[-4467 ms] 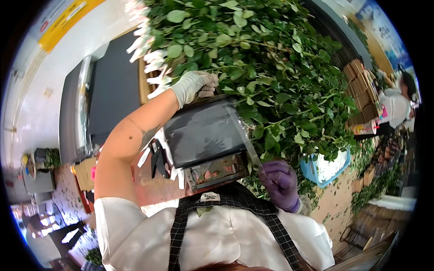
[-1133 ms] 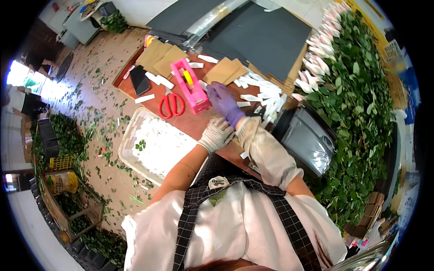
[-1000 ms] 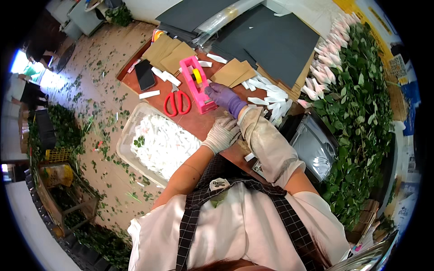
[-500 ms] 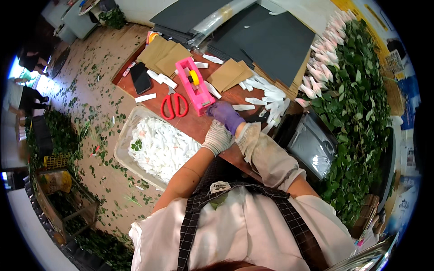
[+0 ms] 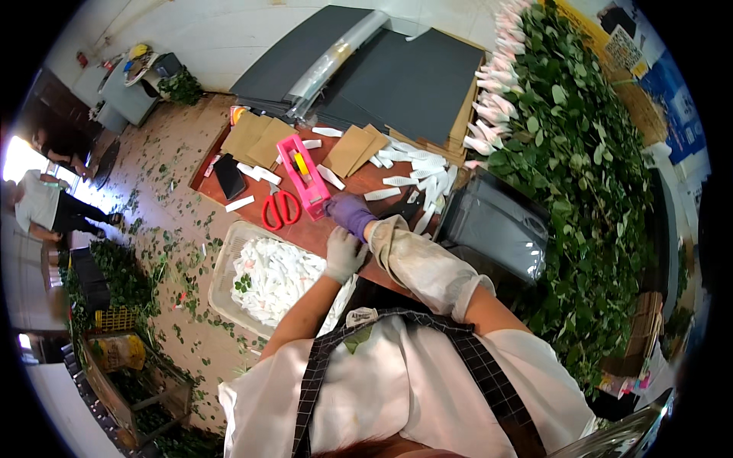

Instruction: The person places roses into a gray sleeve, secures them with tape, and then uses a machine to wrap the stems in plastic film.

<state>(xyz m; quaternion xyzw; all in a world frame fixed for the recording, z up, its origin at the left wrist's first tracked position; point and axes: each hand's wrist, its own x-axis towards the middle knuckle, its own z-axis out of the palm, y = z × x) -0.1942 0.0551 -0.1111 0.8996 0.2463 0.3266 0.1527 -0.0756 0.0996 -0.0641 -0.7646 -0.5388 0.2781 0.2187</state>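
Note:
My right hand (image 5: 349,214), in a purple glove, is closed against the near end of a pink tape dispenser (image 5: 314,200) with a yellow-cored roll. What its fingers pinch is hidden. Just below it, at the table's front edge, my left hand (image 5: 343,253) wears a whitish glove. Its fingers are curled, and whatever they hold is out of sight. Red-handled scissors (image 5: 279,209) lie left of the dispenser. Brown paper pieces (image 5: 354,150) and white foam sleeves (image 5: 436,172) are spread beyond and to the right. A black flat tool (image 5: 408,204) lies right of my right hand.
A basket (image 5: 224,286) of white sleeves stands left of my left arm. A phone (image 5: 228,177) lies on the table's left. Dark sheets (image 5: 412,84) and a clear plastic roll (image 5: 340,61) fill the back. Sleeved flowers with leafy stems (image 5: 580,198) line the right. Two people stand far left.
The view has shifted, so the table sits lower and further left. My left hand, earlier up against the right one, now lies slightly apart below it. The right stays at the dispenser's end.

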